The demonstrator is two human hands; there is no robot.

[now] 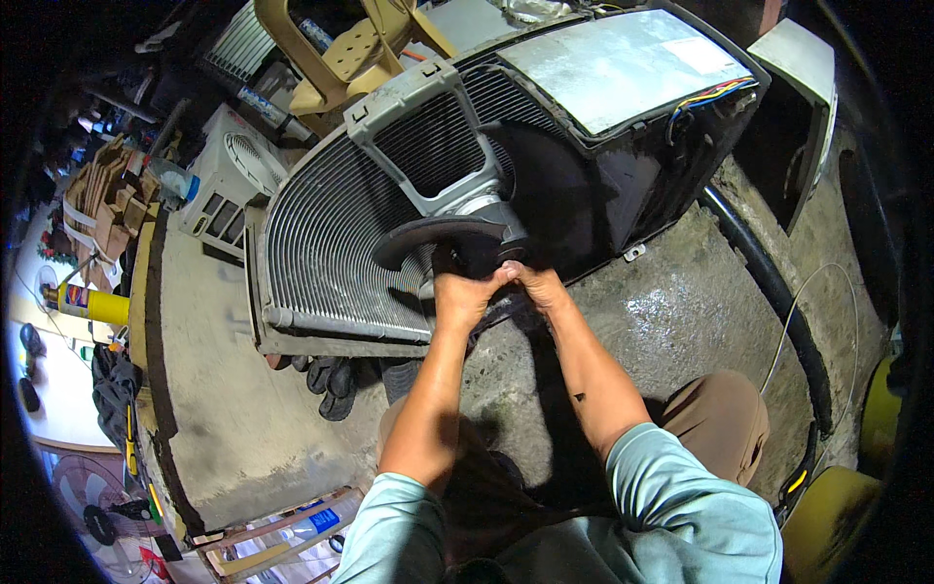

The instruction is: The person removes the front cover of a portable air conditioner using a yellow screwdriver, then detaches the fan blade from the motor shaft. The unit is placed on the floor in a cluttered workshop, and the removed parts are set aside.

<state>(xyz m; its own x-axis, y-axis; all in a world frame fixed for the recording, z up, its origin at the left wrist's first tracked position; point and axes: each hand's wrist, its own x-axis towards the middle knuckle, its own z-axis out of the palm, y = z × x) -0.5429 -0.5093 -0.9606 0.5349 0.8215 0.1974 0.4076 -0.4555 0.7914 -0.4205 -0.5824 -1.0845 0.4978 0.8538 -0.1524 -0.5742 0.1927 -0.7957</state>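
Note:
An opened air-conditioner outdoor unit lies before me, its curved finned coil [336, 229] facing up to the left. A light grey bracket [413, 185] spans the coil and carries the motor [479, 204]. On the motor sits a dark fan [413, 237], its broad blades spreading left and right. My left hand [461, 295] is closed on the near part of the fan, close to its hub; its fingers are partly hidden in shadow. Right beside it, my right hand [535, 284] also grips the fan, the two thumbs meeting.
A metal cover plate [628, 73] with coloured wires [715, 94] tops the unit's right side. A beige plastic chair [355, 54] and a white outdoor unit [233, 170] stand behind. Dark gloves [336, 384] lie near the coil's front edge. A black hose [773, 292] curves along the right floor.

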